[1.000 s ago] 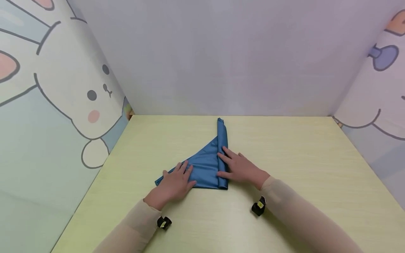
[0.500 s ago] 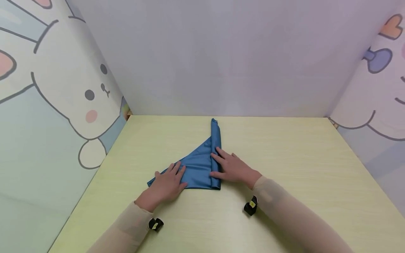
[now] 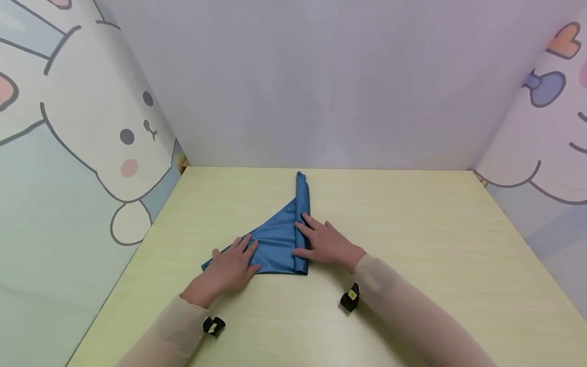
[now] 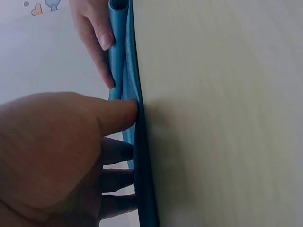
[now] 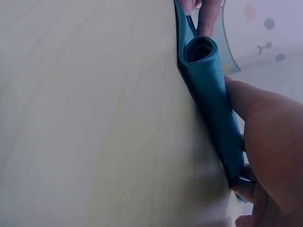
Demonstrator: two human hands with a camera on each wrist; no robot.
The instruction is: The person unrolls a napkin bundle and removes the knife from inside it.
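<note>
A blue satin-like cloth lies on the table, its right side wound into a narrow upright-pointing roll. The flat part tapers to a point at the left. My left hand rests on this flat part with fingers spread, covering some of its left end. On the roll, my right hand lays its fingertips and thumb from the right side. The coiled end of the roll shows as an open spiral in the right wrist view. In the left wrist view, the thumb touches the cloth's near edge.
The pale wooden table reaches back to a plain light wall. Side panels with cartoon drawings stand at left and right. A small black device hangs at each wrist.
The cloth has slid left over the table, with both hands moving along on it. The head view has also shifted slightly. The roll and the hands' placement on it look the same.
</note>
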